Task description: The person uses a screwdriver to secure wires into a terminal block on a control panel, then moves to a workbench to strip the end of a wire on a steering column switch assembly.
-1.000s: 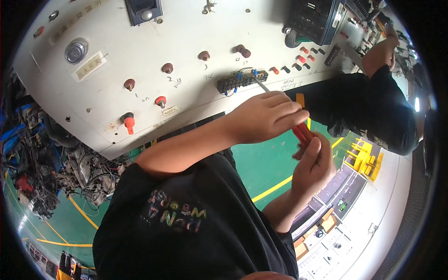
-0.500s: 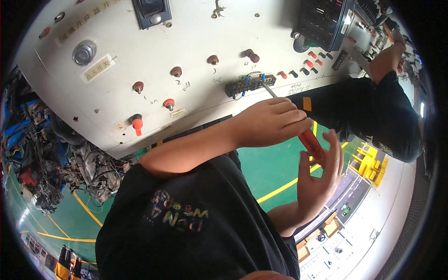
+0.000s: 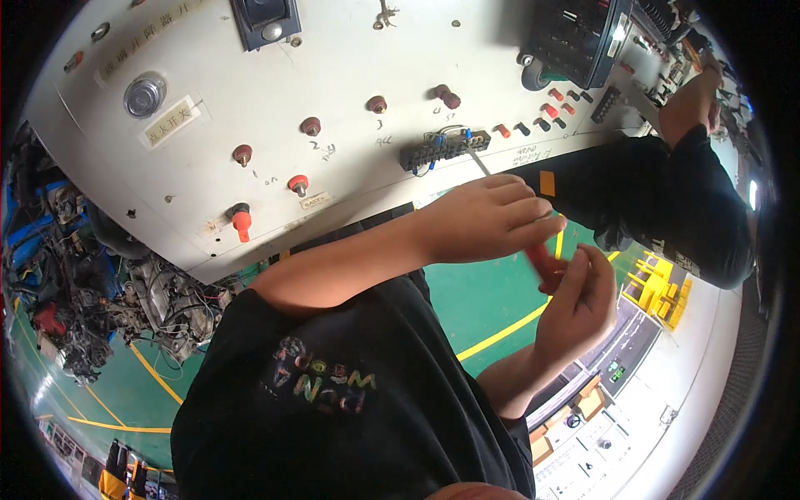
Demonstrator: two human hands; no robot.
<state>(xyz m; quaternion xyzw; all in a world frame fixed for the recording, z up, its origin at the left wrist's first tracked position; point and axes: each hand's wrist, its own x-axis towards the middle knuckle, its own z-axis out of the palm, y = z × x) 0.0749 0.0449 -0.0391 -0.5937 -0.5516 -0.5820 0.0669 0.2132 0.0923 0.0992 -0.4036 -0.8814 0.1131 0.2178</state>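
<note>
My left hand (image 3: 487,217) is closed around the upper part of a screwdriver with a red handle (image 3: 546,271). Its metal shaft (image 3: 479,162) runs up to a black terminal strip (image 3: 421,157) with blue-tipped wires on the white panel (image 3: 275,92). The exact point where the tip sits is too small to make out. My right hand (image 3: 575,304) is at the handle's lower end, thumb and fingers curled at it.
Red and black sockets (image 3: 552,110) and a black box (image 3: 568,42) are on the panel. Another person's hand (image 3: 687,104) and dark sleeve (image 3: 683,200) are at right. Engines with wiring (image 3: 150,296) stand at left; a yellow frame (image 3: 654,287) is at lower right.
My right hand's fingers spread off the handle half a second ago and have now curled back to its end. The red handle has swung slightly; my left hand stays around it.
</note>
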